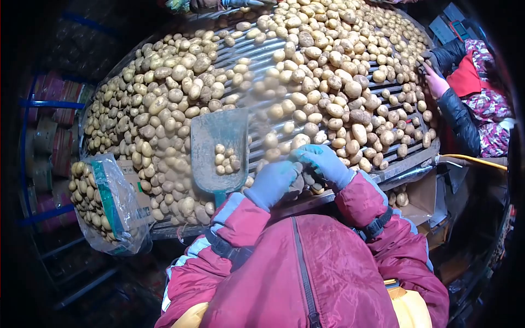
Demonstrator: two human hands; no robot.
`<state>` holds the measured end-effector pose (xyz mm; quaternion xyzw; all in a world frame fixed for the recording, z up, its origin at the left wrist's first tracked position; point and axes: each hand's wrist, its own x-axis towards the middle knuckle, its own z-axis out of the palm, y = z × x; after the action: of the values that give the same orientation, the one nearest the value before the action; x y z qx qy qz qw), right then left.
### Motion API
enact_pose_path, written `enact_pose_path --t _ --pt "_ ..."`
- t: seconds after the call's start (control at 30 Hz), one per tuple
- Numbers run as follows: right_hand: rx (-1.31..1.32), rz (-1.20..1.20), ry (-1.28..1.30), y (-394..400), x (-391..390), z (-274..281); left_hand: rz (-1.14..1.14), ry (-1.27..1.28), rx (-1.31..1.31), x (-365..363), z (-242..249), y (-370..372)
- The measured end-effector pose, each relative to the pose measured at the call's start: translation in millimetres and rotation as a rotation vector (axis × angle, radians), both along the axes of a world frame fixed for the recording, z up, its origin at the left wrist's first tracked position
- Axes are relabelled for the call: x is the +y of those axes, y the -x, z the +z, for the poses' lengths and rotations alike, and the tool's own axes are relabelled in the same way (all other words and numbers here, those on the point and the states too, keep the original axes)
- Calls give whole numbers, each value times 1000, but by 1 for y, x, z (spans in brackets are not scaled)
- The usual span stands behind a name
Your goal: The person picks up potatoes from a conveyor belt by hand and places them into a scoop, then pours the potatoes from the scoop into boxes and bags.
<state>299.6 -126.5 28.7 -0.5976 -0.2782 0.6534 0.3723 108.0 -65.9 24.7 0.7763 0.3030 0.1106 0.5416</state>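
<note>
My left hand (274, 182), in a blue-grey glove, is at the near edge of the slatted sorting table with its fingers closed. Close to its fingertips is my right hand (324, 163), in a similar glove with teal fingertips, its fingers curled inward. Whatever may be between the fingers is hidden. Potatoes (301, 141) lie just beyond both hands, and a few dark lumps show beneath them. To the left of my hands a worn green scoop (219, 131) rests on the potato heap, with several small potatoes (226, 159) in it.
A plastic-lined cardboard box (134, 191) filled with potatoes stands at the left corner. Metal slats (249, 71) show between the heaps. Another person's hand (435, 82) reaches in from the right. A yellow cable (474, 159) runs there. More gloved hands appear at the far edge.
</note>
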Motion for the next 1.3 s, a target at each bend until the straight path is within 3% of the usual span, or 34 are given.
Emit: enact_pose_path --t 0.07,0.1,0.17,0.27,0.33,0.4,0.5,0.57,0.63,0.73,0.83,0.93,1.0,1.03,1.13,1.17,1.3 --pt "55 4 -51 -3 -5 -9 -129 -488 -113 -6 -17 2" --pt "-30 75 -200 -7 -7 -5 -86 -271 -38 -8 -8 0" --pt "62 26 -206 -8 -11 -12 7 162 112 -11 22 -8" --pt "220 -79 -180 -4 -12 -18 -28 -108 63 -12 34 -12" --pt "311 -103 -141 -4 -14 -11 -25 -121 129 -14 47 -15" --pt "577 -152 15 -3 -16 4 -32 -190 152 -17 51 -15" --pt "1048 -17 10 -13 -18 7 -49 -353 137 -25 46 -8" --pt "1095 -43 6 -10 -19 12 -40 -441 141 -31 43 -5" --pt "840 -257 75 5 -14 49 -29 -407 128 -32 43 -4" --pt "612 -287 13 0 -12 25 8 -346 97 -29 40 0" --pt "649 -306 84 -15 -7 15 62 -292 69 -28 25 8" --pt "712 -527 112 -30 7 15 17 -354 -18 -26 18 12" --pt "716 -308 -113 -41 16 8 -34 -342 -46 -22 14 20" --pt "618 -284 -74 -47 23 4 -151 -277 51 -16 16 28" --pt "638 -309 -47 -33 49 -1 -84 -115 486 -12 38 35" --pt "592 -335 -62 -24 56 0 -93 -221 299 -12 28 51" --pt "480 -245 -107 34 94 25 209 -259 33 -2 37 77"
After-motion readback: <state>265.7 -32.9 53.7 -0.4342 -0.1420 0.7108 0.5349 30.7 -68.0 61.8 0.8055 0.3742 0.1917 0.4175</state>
